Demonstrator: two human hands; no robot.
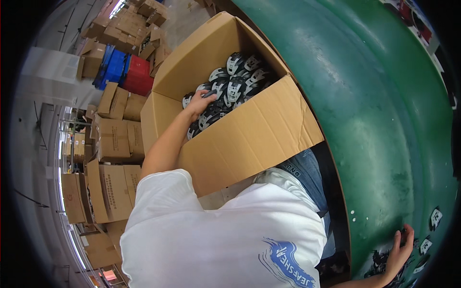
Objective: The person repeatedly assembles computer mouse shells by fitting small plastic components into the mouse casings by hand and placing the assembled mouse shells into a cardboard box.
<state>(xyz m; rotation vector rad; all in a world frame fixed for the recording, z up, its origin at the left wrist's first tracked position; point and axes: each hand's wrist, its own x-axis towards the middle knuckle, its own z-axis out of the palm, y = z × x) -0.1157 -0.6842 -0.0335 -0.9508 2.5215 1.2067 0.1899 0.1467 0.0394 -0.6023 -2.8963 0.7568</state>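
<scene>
My left hand (198, 104) reaches into an open cardboard box (249, 134) on my left. Its fingers are closed on a dark plastic part (210, 93), whose exact kind I cannot make out. Under and around that hand lies a heap of black-and-white moulded plastic parts (235, 89). Far to the right, my right hand (400, 249) is over the green table, fingers loosely bent and apart, with nothing visible in them. Beside it is a cluster of small black parts (381, 261). A few white-and-black pieces (435, 218) lie just beyond its fingers.
The long green table (355, 120) curves along the right, its edge beside the box. Stacked cartons (113, 139) stand at the left, with a blue bin (113, 67) and a red bin (138, 74) farther back. Small white bits (353, 212) lie on the table.
</scene>
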